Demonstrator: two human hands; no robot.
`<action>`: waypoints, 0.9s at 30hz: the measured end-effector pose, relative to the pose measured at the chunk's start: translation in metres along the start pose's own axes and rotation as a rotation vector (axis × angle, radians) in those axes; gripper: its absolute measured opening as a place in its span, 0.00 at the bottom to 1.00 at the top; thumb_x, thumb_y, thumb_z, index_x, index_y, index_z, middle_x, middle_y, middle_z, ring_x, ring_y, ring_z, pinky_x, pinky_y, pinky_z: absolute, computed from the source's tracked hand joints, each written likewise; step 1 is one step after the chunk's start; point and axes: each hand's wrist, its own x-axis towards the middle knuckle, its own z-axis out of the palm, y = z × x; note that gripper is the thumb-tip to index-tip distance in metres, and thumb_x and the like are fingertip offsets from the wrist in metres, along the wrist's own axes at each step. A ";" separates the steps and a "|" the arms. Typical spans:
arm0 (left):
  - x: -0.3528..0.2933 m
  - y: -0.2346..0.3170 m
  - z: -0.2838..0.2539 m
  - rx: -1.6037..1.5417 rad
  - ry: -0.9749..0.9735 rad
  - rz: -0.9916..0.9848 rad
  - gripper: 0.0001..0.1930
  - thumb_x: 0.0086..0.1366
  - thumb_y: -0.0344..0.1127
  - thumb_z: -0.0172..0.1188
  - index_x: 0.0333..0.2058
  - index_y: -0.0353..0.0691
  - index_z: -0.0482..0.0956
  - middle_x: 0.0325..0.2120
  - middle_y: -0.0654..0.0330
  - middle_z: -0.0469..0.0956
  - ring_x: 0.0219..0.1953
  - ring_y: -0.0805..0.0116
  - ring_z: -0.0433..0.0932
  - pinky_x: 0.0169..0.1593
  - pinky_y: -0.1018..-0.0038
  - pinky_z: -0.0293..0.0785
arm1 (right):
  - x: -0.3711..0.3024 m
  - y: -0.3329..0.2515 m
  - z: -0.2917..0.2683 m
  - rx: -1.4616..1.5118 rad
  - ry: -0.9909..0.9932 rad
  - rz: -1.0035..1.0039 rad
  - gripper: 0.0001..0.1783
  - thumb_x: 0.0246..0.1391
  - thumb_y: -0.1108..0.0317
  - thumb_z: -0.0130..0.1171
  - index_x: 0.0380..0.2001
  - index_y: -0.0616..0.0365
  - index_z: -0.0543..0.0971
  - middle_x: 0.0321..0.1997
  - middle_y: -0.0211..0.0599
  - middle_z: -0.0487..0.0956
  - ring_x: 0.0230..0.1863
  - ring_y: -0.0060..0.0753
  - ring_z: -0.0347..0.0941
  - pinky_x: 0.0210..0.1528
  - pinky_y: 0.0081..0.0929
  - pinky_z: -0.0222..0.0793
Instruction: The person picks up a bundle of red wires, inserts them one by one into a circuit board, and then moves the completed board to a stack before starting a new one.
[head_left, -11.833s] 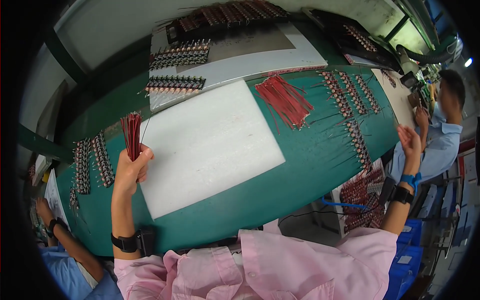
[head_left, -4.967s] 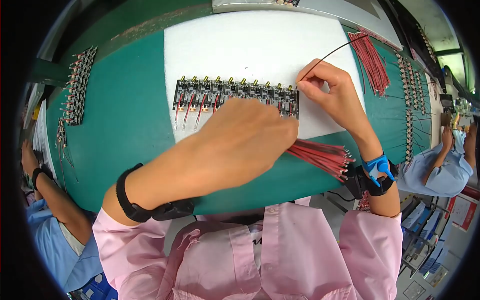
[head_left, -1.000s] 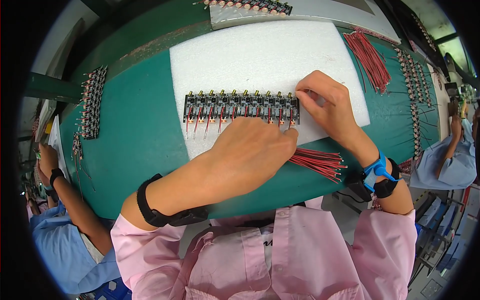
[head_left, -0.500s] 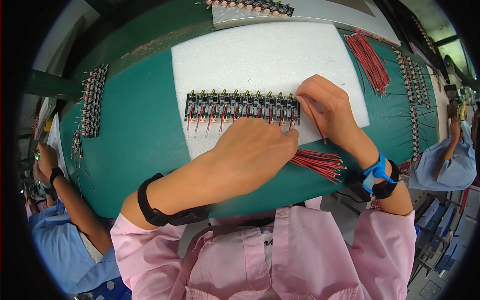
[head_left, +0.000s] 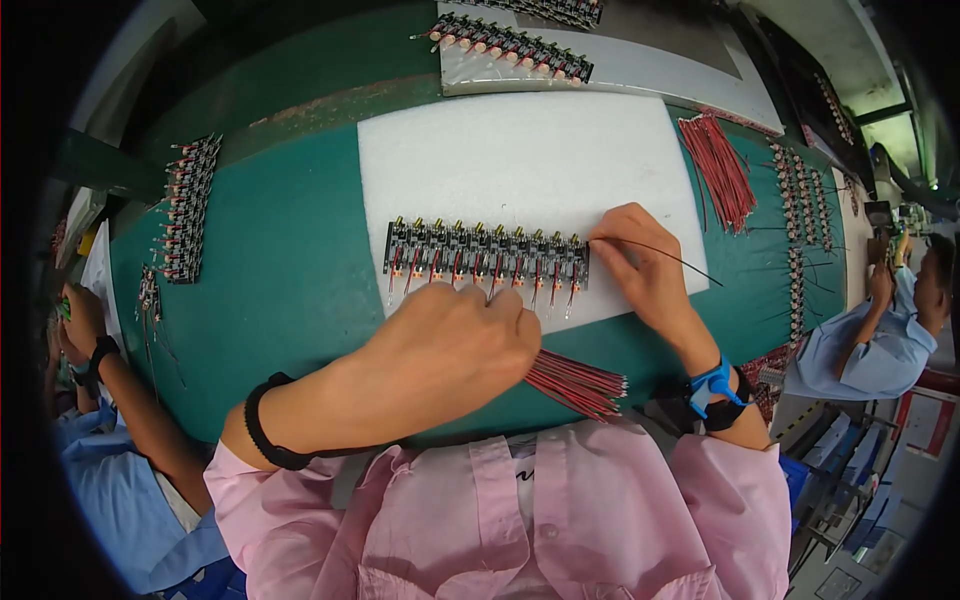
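On a white foam sheet (head_left: pixel 530 150) lies a long strip of joined small circuit boards (head_left: pixel 490 250), with brass-coloured tips along its far edge and short red wires along the near one. My left hand (head_left: pixel 450 335) is closed at the strip's near edge; its fingertips are hidden, so what they grip cannot be made out. At the strip's right end, my right hand (head_left: pixel 645 265) pinches a thin dark wire (head_left: pixel 680 260), whose free end points right. A bundle of red wires (head_left: pixel 580 385) lies just right of my left hand, partly covered by it.
Another red wire bundle (head_left: pixel 718 175) lies at the far right, beside upright rows of small parts (head_left: pixel 795 230). More board strips rest on the left (head_left: pixel 190 210) and on a metal ledge (head_left: pixel 620 75) behind. People in blue sit at both sides.
My left hand has shifted left along the strip, away from its right end. The wire in my right hand hung downward before and now points right. The whole view has shifted.
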 end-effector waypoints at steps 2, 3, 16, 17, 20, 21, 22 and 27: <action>-0.002 -0.009 0.000 0.023 0.047 -0.016 0.04 0.45 0.29 0.49 0.20 0.39 0.64 0.15 0.59 0.67 0.16 0.64 0.71 0.16 0.72 0.64 | -0.001 -0.002 0.000 0.024 0.008 0.047 0.04 0.38 0.81 0.52 0.23 0.66 0.71 0.27 0.36 0.68 0.29 0.26 0.65 0.30 0.18 0.62; -0.003 -0.014 -0.001 0.036 0.043 -0.069 0.05 0.44 0.30 0.50 0.22 0.38 0.65 0.15 0.59 0.66 0.16 0.64 0.71 0.16 0.72 0.64 | -0.001 -0.004 0.000 0.021 0.018 0.064 0.04 0.38 0.81 0.52 0.23 0.66 0.71 0.27 0.36 0.68 0.30 0.27 0.65 0.31 0.18 0.62; 0.005 -0.043 0.018 -0.053 0.051 -0.239 0.12 0.43 0.25 0.49 0.30 0.28 0.65 0.12 0.57 0.68 0.12 0.62 0.70 0.13 0.70 0.63 | -0.028 -0.012 -0.009 0.210 0.108 0.254 0.03 0.40 0.79 0.51 0.23 0.68 0.71 0.30 0.38 0.70 0.34 0.27 0.64 0.37 0.18 0.58; 0.007 -0.044 0.017 -0.087 0.038 -0.221 0.12 0.43 0.25 0.49 0.30 0.28 0.65 0.11 0.56 0.68 0.12 0.61 0.70 0.14 0.69 0.63 | -0.030 -0.013 -0.010 0.238 0.127 0.276 0.03 0.40 0.79 0.51 0.23 0.67 0.71 0.30 0.37 0.70 0.34 0.26 0.64 0.37 0.18 0.58; 0.011 -0.044 0.012 -0.102 -0.021 -0.235 0.13 0.44 0.26 0.51 0.30 0.28 0.65 0.11 0.55 0.69 0.13 0.58 0.70 0.15 0.67 0.63 | -0.035 -0.015 -0.012 0.285 0.160 0.293 0.03 0.40 0.79 0.51 0.23 0.67 0.71 0.31 0.38 0.70 0.34 0.26 0.64 0.37 0.18 0.58; 0.013 -0.044 0.011 -0.110 -0.048 -0.241 0.13 0.44 0.27 0.52 0.30 0.28 0.65 0.11 0.55 0.69 0.14 0.57 0.70 0.15 0.66 0.63 | -0.036 -0.015 -0.013 0.306 0.175 0.301 0.03 0.40 0.79 0.52 0.23 0.67 0.71 0.31 0.38 0.70 0.34 0.26 0.64 0.37 0.18 0.58; 0.014 -0.044 0.010 -0.102 -0.055 -0.241 0.13 0.44 0.27 0.52 0.30 0.28 0.65 0.11 0.55 0.69 0.14 0.57 0.70 0.15 0.66 0.63 | -0.037 -0.014 -0.013 0.316 0.180 0.300 0.03 0.40 0.79 0.52 0.23 0.67 0.71 0.31 0.38 0.70 0.34 0.26 0.64 0.37 0.18 0.58; 0.019 -0.045 0.006 -0.153 -0.079 -0.293 0.15 0.44 0.31 0.56 0.30 0.30 0.65 0.10 0.53 0.68 0.15 0.55 0.70 0.17 0.65 0.63 | -0.040 -0.011 -0.012 0.341 0.185 0.277 0.03 0.40 0.79 0.51 0.23 0.67 0.71 0.29 0.38 0.70 0.32 0.26 0.65 0.36 0.18 0.59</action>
